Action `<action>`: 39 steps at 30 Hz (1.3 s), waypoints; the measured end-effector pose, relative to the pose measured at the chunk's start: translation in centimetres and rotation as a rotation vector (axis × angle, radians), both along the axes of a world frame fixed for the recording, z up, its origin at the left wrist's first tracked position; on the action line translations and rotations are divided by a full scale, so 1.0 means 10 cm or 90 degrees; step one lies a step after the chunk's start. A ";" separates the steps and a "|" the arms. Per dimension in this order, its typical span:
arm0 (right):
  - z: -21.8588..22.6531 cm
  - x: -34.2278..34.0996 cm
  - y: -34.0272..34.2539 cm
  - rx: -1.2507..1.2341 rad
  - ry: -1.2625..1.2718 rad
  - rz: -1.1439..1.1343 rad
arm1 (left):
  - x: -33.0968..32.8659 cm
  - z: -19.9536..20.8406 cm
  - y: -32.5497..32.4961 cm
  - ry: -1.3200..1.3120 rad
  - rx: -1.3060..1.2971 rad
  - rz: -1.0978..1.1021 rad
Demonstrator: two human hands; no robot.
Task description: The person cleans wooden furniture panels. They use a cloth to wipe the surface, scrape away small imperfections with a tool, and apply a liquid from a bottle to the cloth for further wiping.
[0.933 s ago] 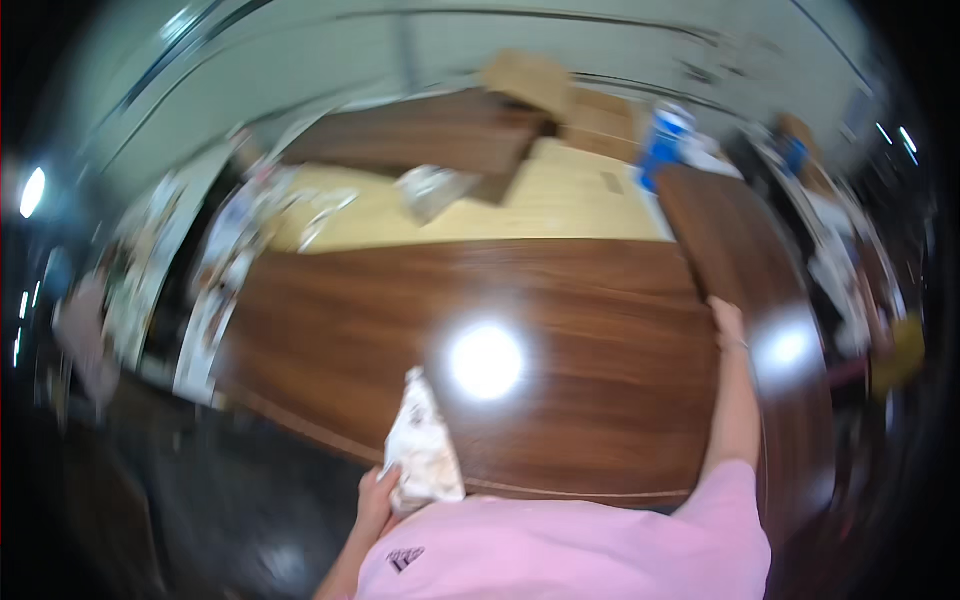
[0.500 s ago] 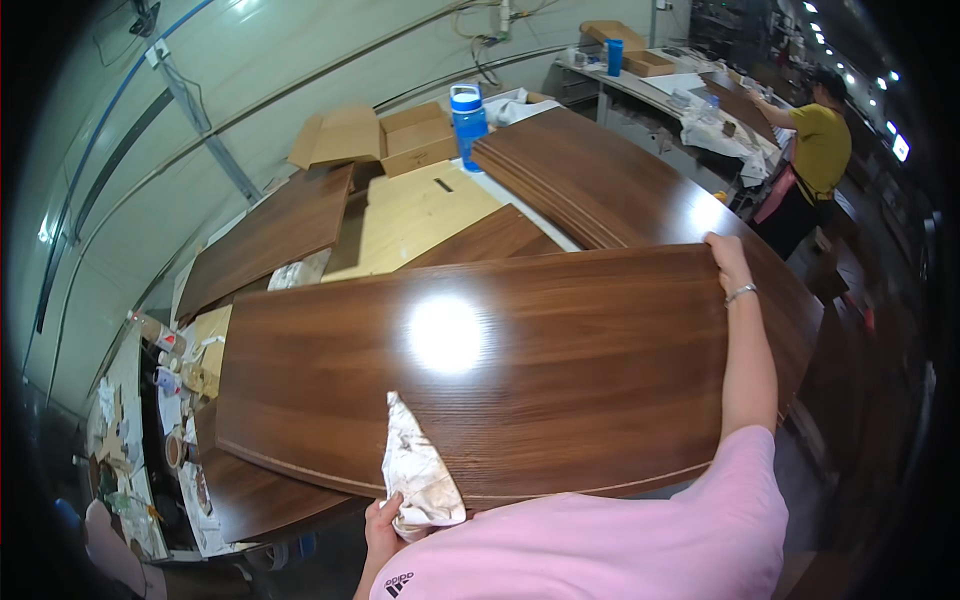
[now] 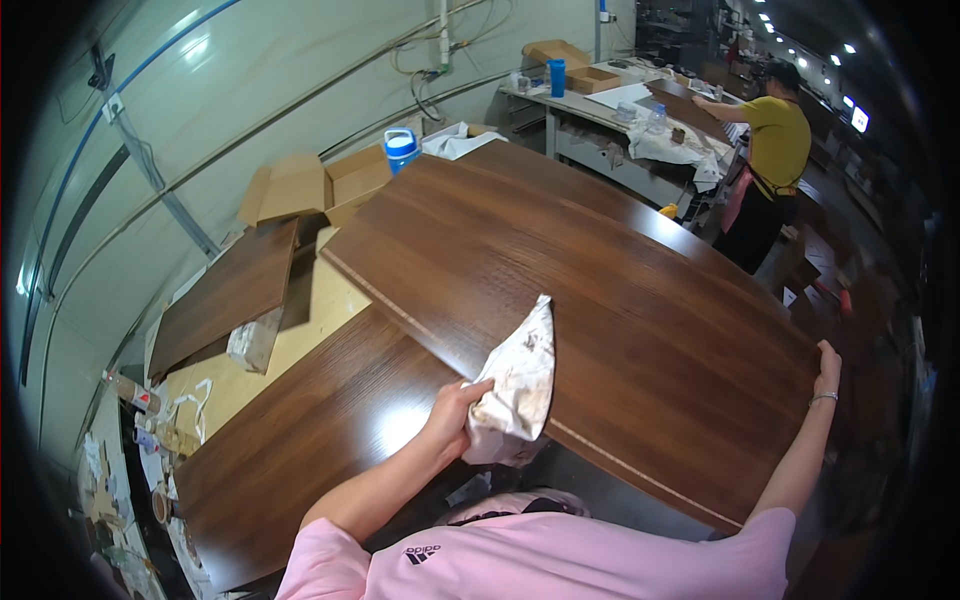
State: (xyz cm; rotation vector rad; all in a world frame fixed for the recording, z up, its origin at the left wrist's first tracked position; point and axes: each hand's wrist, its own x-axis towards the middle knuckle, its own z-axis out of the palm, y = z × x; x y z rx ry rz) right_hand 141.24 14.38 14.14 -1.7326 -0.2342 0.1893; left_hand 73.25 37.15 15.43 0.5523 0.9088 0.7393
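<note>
A large dark brown wood-grain panel (image 3: 620,330) lies slanted across the middle, its near edge pale. My left hand (image 3: 455,410) is closed on a white, brown-stained cloth (image 3: 522,375) at that near edge; whether its fingers also pinch the panel behind the cloth is hidden. At the panel's right end, my right hand (image 3: 828,372) grips the edge, fingers on top. Below and to the left, a second brown panel (image 3: 310,450) lies on the work table, partly covered by the first.
Another brown panel (image 3: 225,300) rests tilted at left on a whitish block (image 3: 256,340). Behind stand an open cardboard box (image 3: 285,195) and a blue bottle (image 3: 401,150). Bottles and a tape roll crowd the left edge. A person in a yellow shirt (image 3: 780,140) works at a far table.
The held panel has swung from lying level in front of me to a slant farther back and right, uncovering the panel beneath. Both hands moved with it; the cloth rose rightward.
</note>
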 end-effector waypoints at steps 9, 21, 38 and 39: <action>-0.36 0.53 -0.08 -0.015 0.003 -0.137 | 1.08 -0.28 1.21 -0.033 -0.083 -0.101; -0.50 0.46 0.77 -0.242 -0.089 -0.159 | 1.20 -0.30 1.72 0.175 0.163 -0.174; -0.38 -0.01 1.17 -0.454 -0.047 -0.089 | -0.53 0.62 1.12 0.217 0.380 0.133; -0.37 -0.01 1.14 -0.469 -0.051 -0.080 | -0.59 0.65 1.04 0.248 0.368 0.173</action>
